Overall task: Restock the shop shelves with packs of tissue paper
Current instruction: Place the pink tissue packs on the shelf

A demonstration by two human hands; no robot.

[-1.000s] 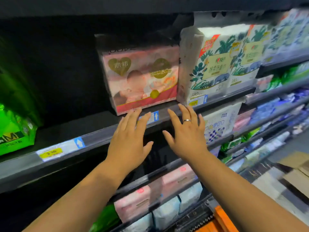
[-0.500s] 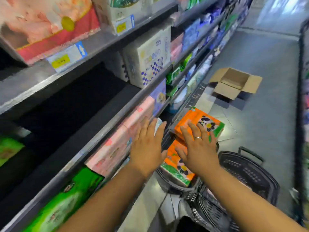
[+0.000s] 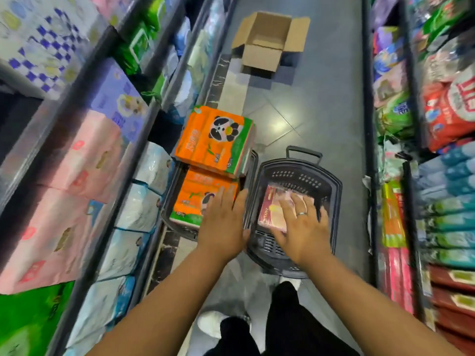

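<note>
Close right hand (image 3: 302, 227), fingers spread, around pink pack (image 3: 269, 214) in basket (image 3: 337, 191); bring left hand (image 3: 223, 219), fingers pressed together, to opposite side. Lift level; clear rim.

the left hand (image 3: 223, 222) hovers, fingers straight, over the left basket (image 3: 167, 201)'s right rim beside two orange packs (image 3: 213, 142). the right hand (image 3: 300, 224) spreads over a pink pack (image 3: 270, 211) in the right basket (image 3: 335, 191).

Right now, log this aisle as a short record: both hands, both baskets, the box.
Left hand: open, above lower orange panda pack
Right hand: open, fingers spread above pink tissue pack
Left basket: holds lower pack; upper orange panda pack propped at far end
Right basket: pink pack inside
Cardboard box: open, on floor farther down aisle
</note>
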